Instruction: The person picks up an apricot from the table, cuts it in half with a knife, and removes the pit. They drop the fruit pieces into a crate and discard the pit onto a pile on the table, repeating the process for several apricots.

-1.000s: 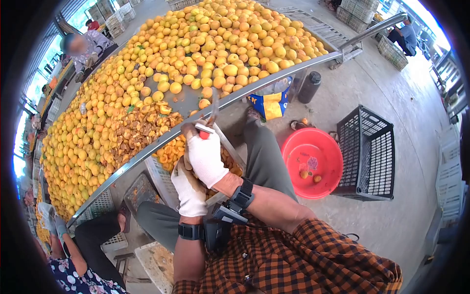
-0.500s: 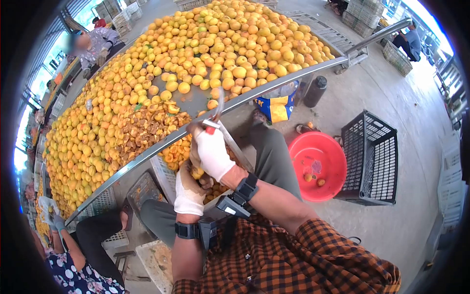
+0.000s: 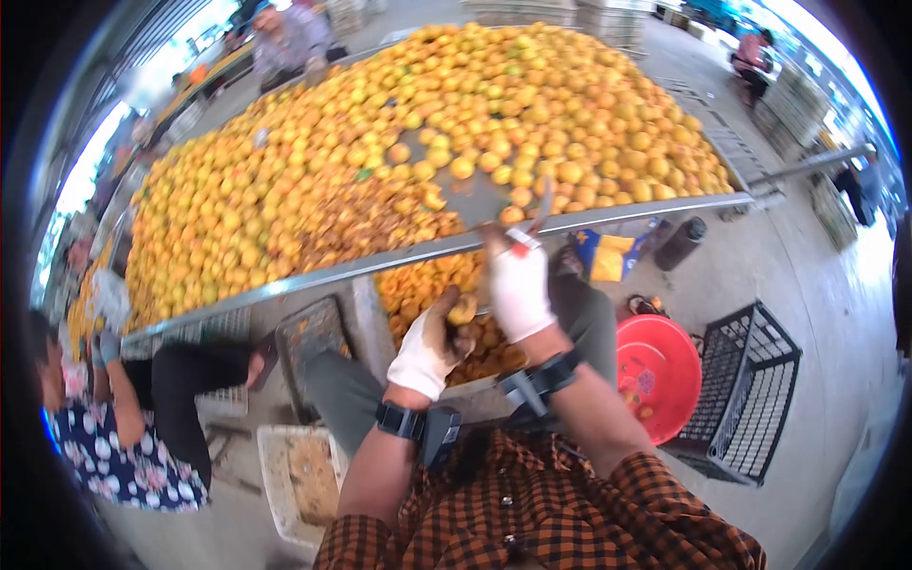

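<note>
My left hand [image 3: 429,348], in a stained white glove, is closed around an orange-yellow apricot [image 3: 463,309] above a crate of fruit. My right hand [image 3: 518,287], also gloved and a little blurred, grips a knife [image 3: 545,205] whose blade points up past the table's metal rim [image 3: 380,262]. The two hands are apart. Beneath them, the crate [image 3: 372,318] holds opened apricot pieces [image 3: 418,284]. On the table just beyond lie whole apricots [image 3: 570,114] in a big heap and a patch of browned pieces [image 3: 351,225].
To my right stand a red basin [image 3: 676,380] with some fruit in it, a black plastic crate [image 3: 750,389] and a dark bottle [image 3: 681,243]. A co-worker in a floral top [image 3: 133,446] sits at left, near a white tray [image 3: 285,475]. Another person [image 3: 290,43] is across the table.
My view has shifted, so the table appears lower and more level. My right hand with the knife has moved away from my left hand, towards the table rim; the apricot shows more plainly.
</note>
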